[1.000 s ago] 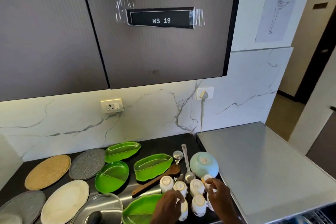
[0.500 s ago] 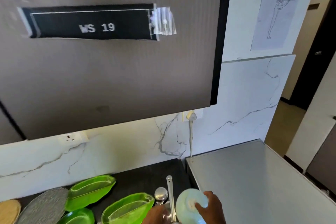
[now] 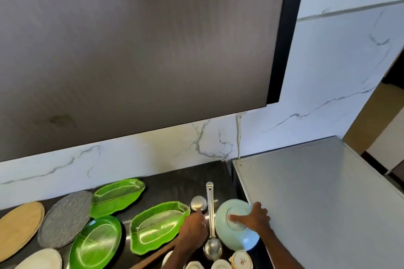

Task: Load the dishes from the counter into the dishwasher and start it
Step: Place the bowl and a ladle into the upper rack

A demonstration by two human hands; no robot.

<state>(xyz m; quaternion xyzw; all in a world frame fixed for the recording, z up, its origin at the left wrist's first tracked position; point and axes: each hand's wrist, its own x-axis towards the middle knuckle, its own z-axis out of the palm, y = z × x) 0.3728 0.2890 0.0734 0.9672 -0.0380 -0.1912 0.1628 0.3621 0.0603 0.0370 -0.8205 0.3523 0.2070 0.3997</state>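
Task progress: early, by my judgement. No dish was seen in a dishwasher, and no rack or door was in view.
Unloaded items: two green leaf dishes (image 3: 118,194) (image 3: 157,225), a green divided plate (image 3: 96,240), a grey plate (image 3: 65,218), a tan plate (image 3: 19,225) and a white plate (image 3: 41,260) all lay on the dark worktop (image 3: 175,183), spread from the middle to the left edge.
Small items: a ladle (image 3: 211,220) and a spoon (image 3: 198,203) lay near the right edge, with cups (image 3: 241,260) at the front edge.
Bowl location: the pale bowl (image 3: 234,240) was at the right edge of the worktop, against the steel-topped unit (image 3: 317,203). It was upturned and tilted, with its foot ring facing the camera.
Right hand: the right hand (image 3: 254,219) gripped the bowl, thumb laid across the foot ring and fingers curled over the far rim.
Left hand: the left hand (image 3: 193,230) was knuckles up between the nearer leaf dish and the ladle, with its fingers bent downward by the spoon. Whether it pinched anything could not be told.
Work left: every dish visible, then the start of the machine.
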